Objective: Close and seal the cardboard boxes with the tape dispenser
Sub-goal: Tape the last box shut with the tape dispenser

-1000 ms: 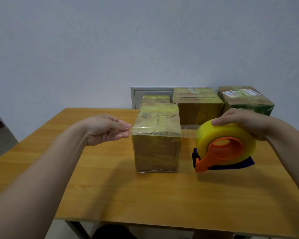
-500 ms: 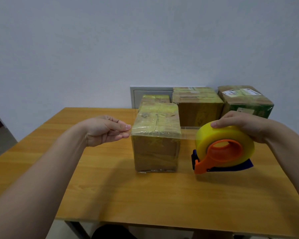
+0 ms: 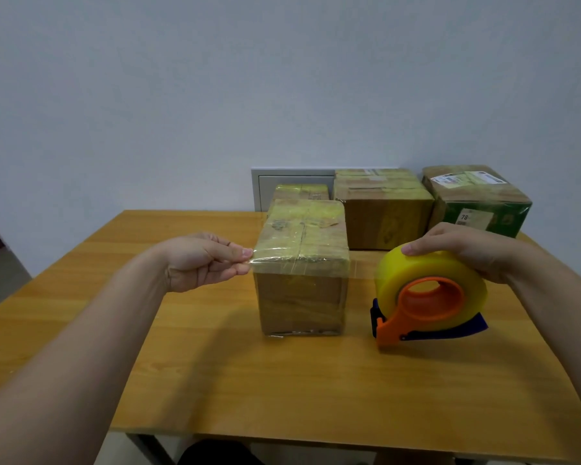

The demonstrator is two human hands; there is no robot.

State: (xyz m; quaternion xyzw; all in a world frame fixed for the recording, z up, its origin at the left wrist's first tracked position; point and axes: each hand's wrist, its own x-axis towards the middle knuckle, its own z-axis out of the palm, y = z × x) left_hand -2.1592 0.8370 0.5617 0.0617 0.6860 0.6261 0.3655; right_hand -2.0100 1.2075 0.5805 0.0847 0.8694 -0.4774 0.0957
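Pinched tape (image 3: 360, 267) end with left hand (image 3: 208, 260) at box (image 3: 302, 297) top-left edge, mid-desk (image 3: 282, 380); clutched dispenser (image 3: 430, 297) with right hand (image 3: 467, 253), just right of box. Could have wrinkled or stuck crooked from slack or a slipped pinch

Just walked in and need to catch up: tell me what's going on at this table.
A person is taping the nearest cardboard box on the wooden table. The left hand pinches the free end of a clear tape strip at the box's upper left edge. The strip runs across the box's upper front to the tape dispenser, which the right hand grips by its yellow roll, right of the box. Three more boxes stand at the back, their tops already taped.
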